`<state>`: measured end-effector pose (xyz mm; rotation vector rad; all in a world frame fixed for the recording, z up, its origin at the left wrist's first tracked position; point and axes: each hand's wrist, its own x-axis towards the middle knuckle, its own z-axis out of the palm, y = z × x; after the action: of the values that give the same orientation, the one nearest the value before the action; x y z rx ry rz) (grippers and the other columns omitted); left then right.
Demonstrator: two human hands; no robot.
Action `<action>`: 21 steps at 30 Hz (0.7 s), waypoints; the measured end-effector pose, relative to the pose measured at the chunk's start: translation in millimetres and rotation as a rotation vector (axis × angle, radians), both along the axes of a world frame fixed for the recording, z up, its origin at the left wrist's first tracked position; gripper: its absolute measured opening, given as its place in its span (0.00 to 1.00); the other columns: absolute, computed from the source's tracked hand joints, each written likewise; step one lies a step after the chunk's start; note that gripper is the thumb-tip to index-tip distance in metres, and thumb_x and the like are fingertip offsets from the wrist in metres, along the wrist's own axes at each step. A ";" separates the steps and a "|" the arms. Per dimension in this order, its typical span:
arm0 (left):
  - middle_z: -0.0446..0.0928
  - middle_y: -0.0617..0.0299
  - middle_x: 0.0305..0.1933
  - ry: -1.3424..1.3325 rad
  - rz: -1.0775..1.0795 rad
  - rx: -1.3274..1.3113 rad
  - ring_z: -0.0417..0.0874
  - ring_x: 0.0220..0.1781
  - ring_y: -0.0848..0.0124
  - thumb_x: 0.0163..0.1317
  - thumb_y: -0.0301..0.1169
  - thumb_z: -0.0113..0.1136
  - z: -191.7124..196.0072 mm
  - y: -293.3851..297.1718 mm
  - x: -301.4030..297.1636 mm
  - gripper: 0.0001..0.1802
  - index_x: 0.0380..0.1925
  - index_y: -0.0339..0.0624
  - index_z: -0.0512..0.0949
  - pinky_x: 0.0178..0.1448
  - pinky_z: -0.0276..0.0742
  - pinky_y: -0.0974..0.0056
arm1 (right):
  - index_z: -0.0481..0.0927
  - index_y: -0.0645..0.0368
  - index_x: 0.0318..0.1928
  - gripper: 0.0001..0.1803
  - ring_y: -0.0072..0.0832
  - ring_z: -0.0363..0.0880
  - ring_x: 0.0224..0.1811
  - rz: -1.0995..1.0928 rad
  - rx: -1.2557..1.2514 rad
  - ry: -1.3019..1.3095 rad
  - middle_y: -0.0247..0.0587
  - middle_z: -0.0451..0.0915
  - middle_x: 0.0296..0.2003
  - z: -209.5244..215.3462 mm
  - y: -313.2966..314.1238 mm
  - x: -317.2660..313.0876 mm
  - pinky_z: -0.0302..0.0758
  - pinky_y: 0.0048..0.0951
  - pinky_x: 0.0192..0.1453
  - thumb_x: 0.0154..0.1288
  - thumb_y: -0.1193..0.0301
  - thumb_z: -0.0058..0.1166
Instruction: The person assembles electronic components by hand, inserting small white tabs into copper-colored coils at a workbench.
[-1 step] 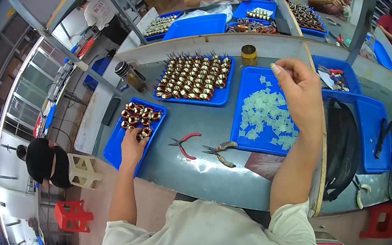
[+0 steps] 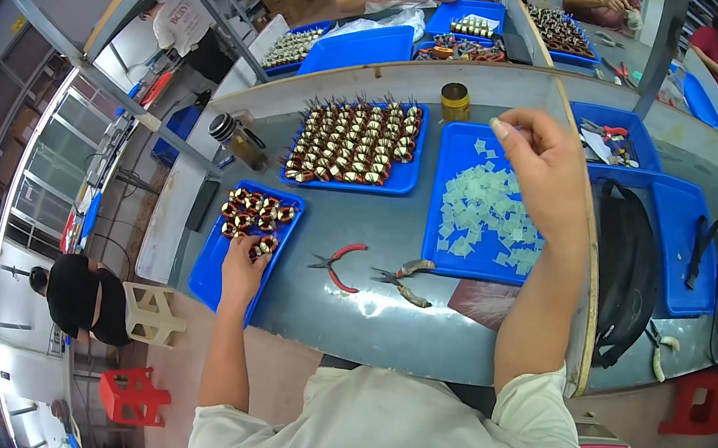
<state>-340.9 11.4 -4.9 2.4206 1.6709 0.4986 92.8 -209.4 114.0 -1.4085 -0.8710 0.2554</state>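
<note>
A: Firstly, the surface. The grey workbench (image 2: 383,318) is smooth, matte and long, with a raised pale ledge along its far edge.

B: Noted. On it, three shallow blue plastic trays with low rims. The middle tray (image 2: 351,179) holds tight rows of wound coils, copper and cream coloured, with thin leads bristling upward. The right-hand tray (image 2: 457,151) carries a loose scatter of small translucent pale green squares (image 2: 488,209), flat and film-like.

A: And the small tray (image 2: 212,273) at the near left edge?

B: It holds a cluster of ring-shaped coils (image 2: 257,209), copper wire over dark cores, glossy. The left hand (image 2: 243,265) rests in that tray, its fingers curled down onto the nearest coils; whether it grips one cannot be told.

A: Right hand?

B: The right hand (image 2: 544,162) is raised over the tray of squares, thumb and forefinger pressed together at the tips; whatever is pinched is too small to make out.

A: Smaller items?

B: A dark bag (image 2: 622,259) lies right of the squares. Red-handled pliers (image 2: 334,262) and a second pair of cutters (image 2: 404,281) lie side by side on bare bench between the trays and the person. A squat brass-coloured tin (image 2: 455,102) stands on the ledge. A clear bottle with a dark cap (image 2: 234,137) lies at the far left corner.
</note>
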 end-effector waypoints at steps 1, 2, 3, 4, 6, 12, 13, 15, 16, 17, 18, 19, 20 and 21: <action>0.80 0.46 0.60 -0.029 -0.099 0.024 0.82 0.60 0.46 0.57 0.26 0.73 -5.2 6.1 -12.3 0.28 0.60 0.39 0.81 0.64 0.79 0.52 | 0.86 0.67 0.44 0.12 0.14 0.69 0.26 -0.001 -0.011 -0.025 0.28 0.76 0.23 3.1 2.7 -4.8 0.67 0.25 0.30 0.71 0.68 0.66; 0.79 0.45 0.61 -0.057 -0.205 0.039 0.82 0.61 0.46 0.57 0.25 0.73 -9.4 8.1 -15.4 0.29 0.61 0.39 0.79 0.65 0.79 0.52 | 0.86 0.67 0.45 0.13 0.16 0.69 0.25 -0.009 -0.031 -0.049 0.30 0.77 0.23 0.2 5.7 -8.0 0.68 0.27 0.30 0.71 0.67 0.66; 0.77 0.45 0.65 -0.052 -0.234 0.028 0.81 0.62 0.45 0.57 0.23 0.71 -12.6 8.0 -20.1 0.32 0.64 0.39 0.77 0.66 0.78 0.52 | 0.85 0.66 0.45 0.15 0.22 0.72 0.24 -0.023 -0.055 -0.101 0.37 0.78 0.22 -2.9 9.8 -9.1 0.71 0.31 0.30 0.70 0.65 0.68; 0.76 0.45 0.65 0.019 -0.240 0.090 0.81 0.63 0.45 0.57 0.22 0.70 -14.6 5.2 -25.5 0.32 0.64 0.39 0.76 0.67 0.78 0.52 | 0.86 0.65 0.45 0.15 0.25 0.74 0.23 -0.007 -0.072 -0.128 0.40 0.79 0.23 -4.1 13.1 -11.5 0.71 0.32 0.30 0.69 0.64 0.68; 0.75 0.46 0.67 0.144 -0.237 0.170 0.81 0.63 0.46 0.59 0.20 0.68 -11.4 -0.4 -21.4 0.31 0.64 0.39 0.76 0.66 0.80 0.51 | 0.86 0.64 0.46 0.16 0.33 0.80 0.24 0.011 -0.082 -0.172 0.47 0.83 0.25 -5.3 15.3 -13.4 0.73 0.34 0.31 0.69 0.63 0.68; 0.84 0.55 0.40 -0.302 0.068 -0.061 0.85 0.40 0.63 0.58 0.24 0.75 -41.0 42.6 -76.7 0.18 0.49 0.36 0.84 0.50 0.82 0.60 | 0.85 0.68 0.49 0.16 0.24 0.77 0.24 0.045 -0.174 -0.308 0.41 0.82 0.26 -1.1 14.2 -23.5 0.73 0.30 0.31 0.69 0.68 0.68; 0.83 0.57 0.39 -0.364 0.098 -0.133 0.84 0.38 0.66 0.60 0.25 0.74 -30.6 40.6 -64.1 0.16 0.48 0.36 0.84 0.47 0.81 0.62 | 0.85 0.68 0.49 0.16 0.26 0.78 0.25 0.046 -0.211 -0.279 0.43 0.82 0.26 -1.1 10.3 -21.2 0.74 0.31 0.32 0.69 0.67 0.68; 0.80 0.61 0.39 -0.465 0.145 -0.124 0.81 0.33 0.73 0.66 0.28 0.71 -13.8 34.0 -55.3 0.13 0.48 0.35 0.83 0.38 0.78 0.67 | 0.85 0.68 0.49 0.16 0.26 0.79 0.26 0.022 -0.210 -0.290 0.43 0.83 0.27 1.9 4.8 -19.5 0.74 0.31 0.32 0.69 0.67 0.67; 0.80 0.60 0.39 -0.493 0.130 -0.024 0.82 0.33 0.73 0.68 0.29 0.70 -10.0 36.6 -53.6 0.13 0.49 0.34 0.83 0.35 0.78 0.67 | 0.85 0.68 0.49 0.16 0.27 0.79 0.26 0.006 -0.197 -0.309 0.43 0.83 0.27 3.3 5.0 -18.3 0.74 0.30 0.33 0.69 0.67 0.67; 0.81 0.60 0.39 -0.520 0.116 0.075 0.82 0.33 0.74 0.70 0.31 0.68 -7.0 38.4 -51.7 0.14 0.50 0.33 0.82 0.33 0.78 0.66 | 0.85 0.68 0.49 0.16 0.27 0.79 0.26 0.000 -0.200 -0.306 0.43 0.83 0.27 2.7 6.1 -18.0 0.74 0.30 0.33 0.69 0.67 0.67; 0.82 0.59 0.40 -0.513 0.144 0.104 0.82 0.33 0.75 0.74 0.34 0.65 -4.8 34.8 -53.8 0.16 0.53 0.33 0.80 0.31 0.76 0.69 | 0.86 0.68 0.49 0.16 0.26 0.78 0.26 0.006 -0.201 -0.298 0.43 0.83 0.27 1.5 8.1 -18.2 0.74 0.30 0.32 0.69 0.67 0.68; 0.82 0.59 0.41 -0.685 0.146 -0.004 0.82 0.32 0.76 0.75 0.36 0.64 6.6 30.1 -41.4 0.16 0.53 0.35 0.80 0.32 0.74 0.72 | 0.86 0.67 0.48 0.16 0.25 0.78 0.26 0.017 -0.204 -0.291 0.42 0.83 0.27 -0.9 12.8 -18.1 0.74 0.30 0.32 0.69 0.67 0.68; 0.83 0.59 0.43 -0.853 0.155 -0.119 0.81 0.31 0.77 0.76 0.37 0.63 28.0 16.1 -15.4 0.16 0.54 0.37 0.80 0.33 0.73 0.74 | 0.86 0.67 0.48 0.16 0.25 0.78 0.26 0.023 -0.217 -0.286 0.42 0.83 0.27 -5.8 17.2 -16.9 0.74 0.30 0.32 0.69 0.67 0.68; 0.84 0.61 0.44 -1.036 0.117 -0.254 0.78 0.29 0.79 0.77 0.39 0.61 43.9 -1.5 17.0 0.16 0.55 0.39 0.81 0.31 0.68 0.76 | 0.86 0.67 0.48 0.16 0.24 0.77 0.26 0.018 -0.196 -0.297 0.41 0.82 0.26 -10.8 23.6 -13.3 0.73 0.29 0.32 0.69 0.67 0.68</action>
<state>-323.8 9.9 39.0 1.4261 1.2617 1.1953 79.5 -185.8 103.2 -1.6485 -1.1262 0.1490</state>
